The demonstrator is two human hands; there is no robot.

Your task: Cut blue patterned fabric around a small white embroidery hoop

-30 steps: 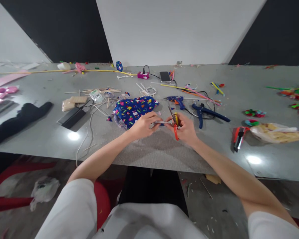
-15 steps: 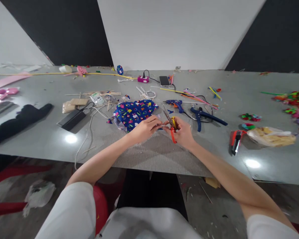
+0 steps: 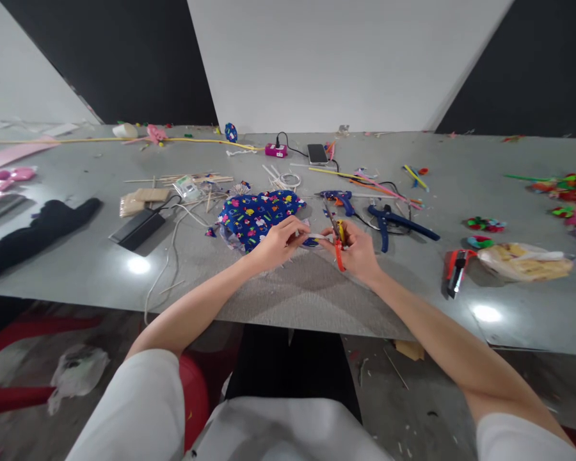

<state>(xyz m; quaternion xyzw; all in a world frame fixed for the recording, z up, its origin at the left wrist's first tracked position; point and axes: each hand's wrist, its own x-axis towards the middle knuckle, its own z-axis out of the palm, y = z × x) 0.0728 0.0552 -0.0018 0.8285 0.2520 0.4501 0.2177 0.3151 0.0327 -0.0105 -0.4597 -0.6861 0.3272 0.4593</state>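
Note:
Between my two hands stretches a thin white strip [image 3: 315, 236], whose exact kind I cannot make out. My left hand [image 3: 284, 240] pinches its left end, the fingers closed. The right end sits at the fingertips of my right hand [image 3: 358, 250], which also grips a pair of scissors [image 3: 340, 246] with red and yellow handles, blades pointing up and away. Just beyond my left hand lies a blue patterned cloth [image 3: 256, 214]. A small blue piece shows under the strip. Past my right hand is a blue glue gun [image 3: 338, 200].
Blue-handled pliers [image 3: 398, 224] and a red-black utility knife [image 3: 456, 272] lie on the right, near a plastic bag of yellowish pieces [image 3: 523, 262]. To the left are a black box [image 3: 138, 230], wooden sticks [image 3: 201, 178] and a pale cord [image 3: 169, 256]. A phone [image 3: 317, 153] lies at the back.
My right hand and the scissors have shifted slightly right, away from my left hand. The white strip now shows more clearly, stretched across the wider gap.

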